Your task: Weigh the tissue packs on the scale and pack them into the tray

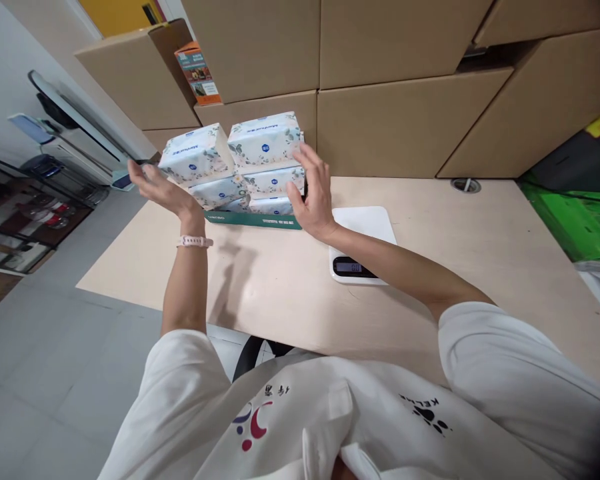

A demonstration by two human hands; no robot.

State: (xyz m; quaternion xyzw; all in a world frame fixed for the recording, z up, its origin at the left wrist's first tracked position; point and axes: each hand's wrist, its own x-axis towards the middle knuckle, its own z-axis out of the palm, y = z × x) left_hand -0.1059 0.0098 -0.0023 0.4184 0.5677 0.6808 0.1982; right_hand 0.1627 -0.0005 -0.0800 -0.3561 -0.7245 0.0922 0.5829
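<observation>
Several floral tissue packs (pixel 266 143) are stacked in two columns inside a low green tray (pixel 260 221) on the table. At the left column, my left hand (pixel 161 189) is beside the top pack (pixel 195 155), palm turned up and fingers stretched out. My right hand (pixel 314 193) is at the right side of the other column, fingers spread, with fingertips at or very near the packs. Whether either hand presses on a pack is hard to tell. A white kitchen scale (pixel 363 223) lies partly under my right forearm, its display reading 0.0.
Large cardboard boxes (pixel 400 123) form a wall along the table's back edge. An orange printed box (pixel 199 73) stands among them at the left. A round cable grommet (pixel 465 186) is set in the table (pixel 280 280). Green packaging (pixel 575 220) sits at the right.
</observation>
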